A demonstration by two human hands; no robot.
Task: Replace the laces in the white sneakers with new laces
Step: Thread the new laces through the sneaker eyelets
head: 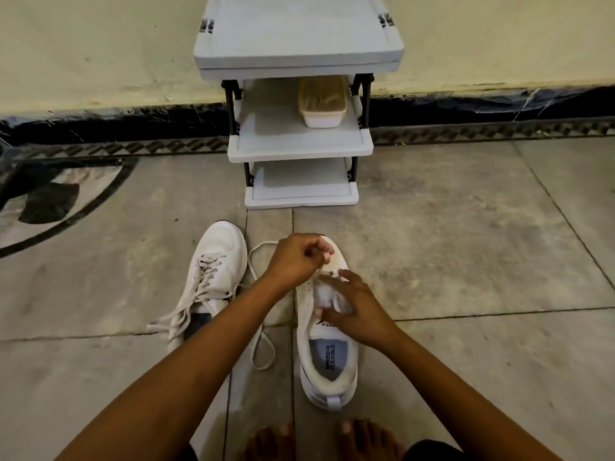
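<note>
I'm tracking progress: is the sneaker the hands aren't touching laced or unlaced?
Laced but untied. The left sneaker has a lace crisscrossing its eyelets, with loose ends trailing onto the floor.

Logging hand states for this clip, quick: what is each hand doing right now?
Left hand: closed, fingers pinching the lace.
Right hand: open, resting on the sneaker.

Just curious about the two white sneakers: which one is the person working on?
The right-hand sneaker, upright with its insole showing: the right hand rests on it and the left hand pinches its lace. The other sneaker lies untouched, laced.
</note>
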